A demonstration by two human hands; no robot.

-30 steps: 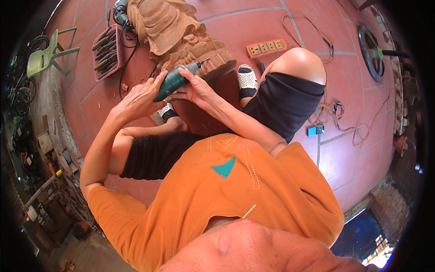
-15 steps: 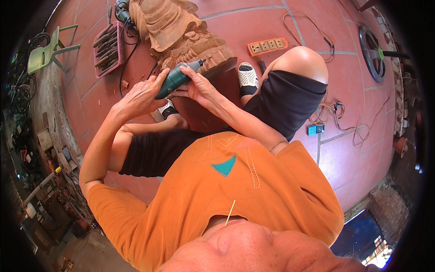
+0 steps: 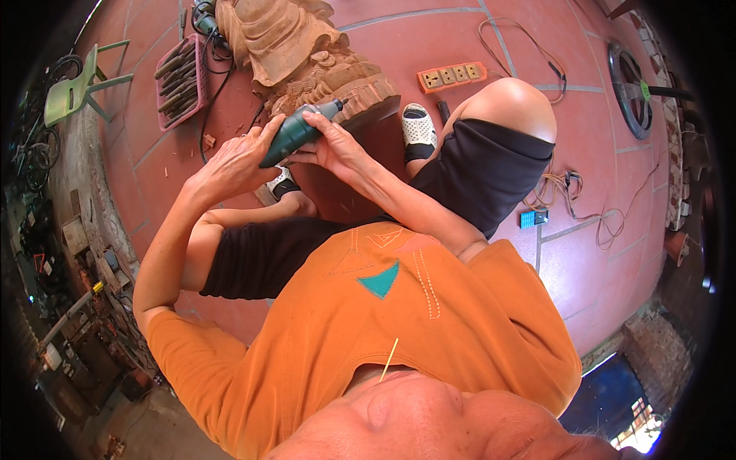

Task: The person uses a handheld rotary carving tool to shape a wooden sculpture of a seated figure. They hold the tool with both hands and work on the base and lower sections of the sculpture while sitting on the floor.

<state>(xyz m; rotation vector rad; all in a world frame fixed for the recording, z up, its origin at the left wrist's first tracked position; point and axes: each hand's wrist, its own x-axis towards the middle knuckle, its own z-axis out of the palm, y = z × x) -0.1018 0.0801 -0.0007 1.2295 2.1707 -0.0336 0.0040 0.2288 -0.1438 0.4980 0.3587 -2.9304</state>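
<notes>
A dark green rotary tool (image 3: 291,138) is held between my two hands, its thin bit pointing up and right. My left hand (image 3: 230,165) closes around its rear end. Nearer the front, my right hand (image 3: 337,146) grips the body, thumb on top and fingers curled beneath. The bit's tip meets or nearly meets the base of a brown carved wooden statue (image 3: 280,46), which lies on its side with carved folds; actual contact I cannot make out. Part of the tool is covered by my fingers.
Beside the statue sits a pink basket (image 3: 204,92) of carving tools, with a corded power tool (image 3: 205,17) behind it. An orange power strip (image 3: 469,69), loose cables, a fan-like round frame (image 3: 629,92) and a green chair (image 3: 67,100) stand around. Wood chips dot the red tiles.
</notes>
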